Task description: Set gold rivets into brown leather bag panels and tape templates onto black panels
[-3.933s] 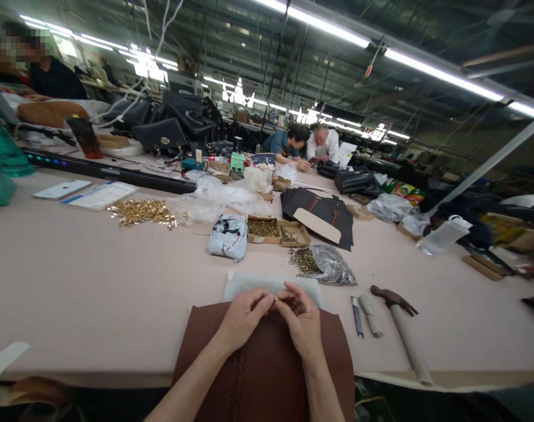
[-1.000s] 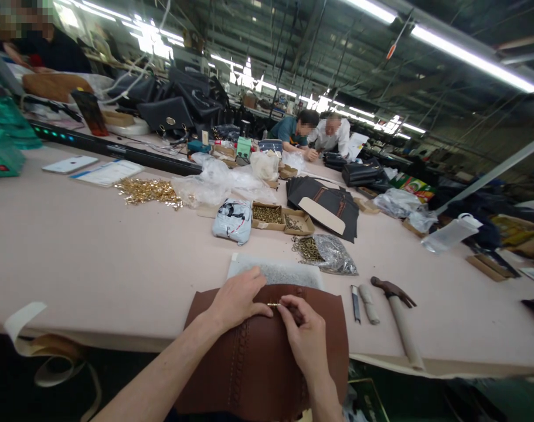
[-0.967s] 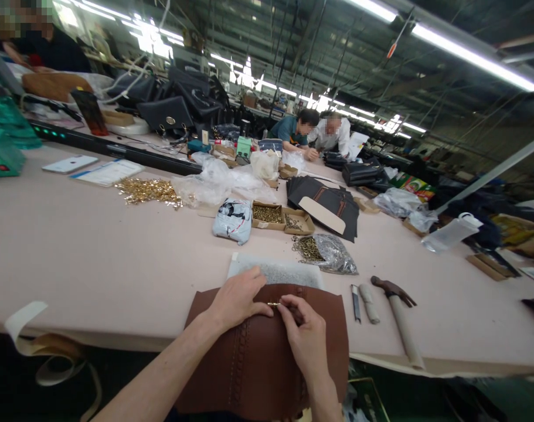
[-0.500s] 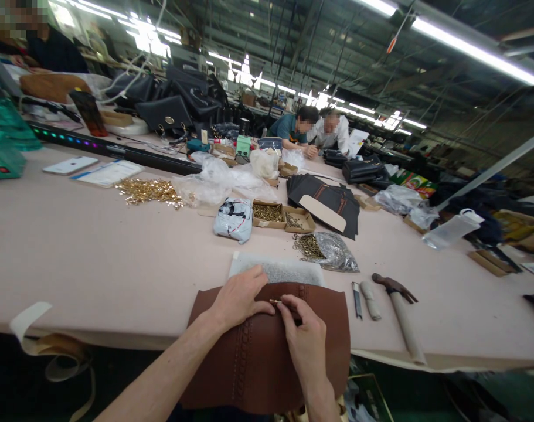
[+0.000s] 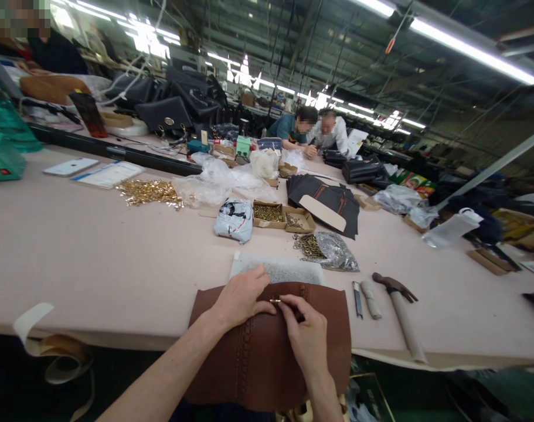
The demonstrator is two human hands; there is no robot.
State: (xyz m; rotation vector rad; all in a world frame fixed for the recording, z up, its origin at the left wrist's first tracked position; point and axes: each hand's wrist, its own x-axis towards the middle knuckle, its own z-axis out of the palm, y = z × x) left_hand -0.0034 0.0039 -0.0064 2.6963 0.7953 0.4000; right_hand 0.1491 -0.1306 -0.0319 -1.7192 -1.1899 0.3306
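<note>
A brown leather panel (image 5: 267, 363) with stitched braided strips lies over the table's front edge, its near part hanging toward me. My left hand (image 5: 244, 296) grips its far edge, thumb on top and pointing at a small gold metal fitting (image 5: 275, 300). The left fingertips are partly hidden past the edge. Thumb and forefinger of my right hand (image 5: 308, 331) pinch the fitting's right end against the leather between the two strips. Beyond the panel is a grey-white slab (image 5: 288, 272), partly covered by it.
To the right lie a hammer (image 5: 401, 316), a wrapped rod (image 5: 371, 300) and a metal tool (image 5: 357, 300). Farther back are a bag of brass rings (image 5: 332, 251), boxes of small hardware (image 5: 269, 214), dark panels (image 5: 337, 202) and loose gold pieces (image 5: 150, 192). Two people lean over the far end.
Both hands stay almost in place, and the gold fitting has turned slightly between the fingers. Coloured lights on the black bar at the back left no longer show.
</note>
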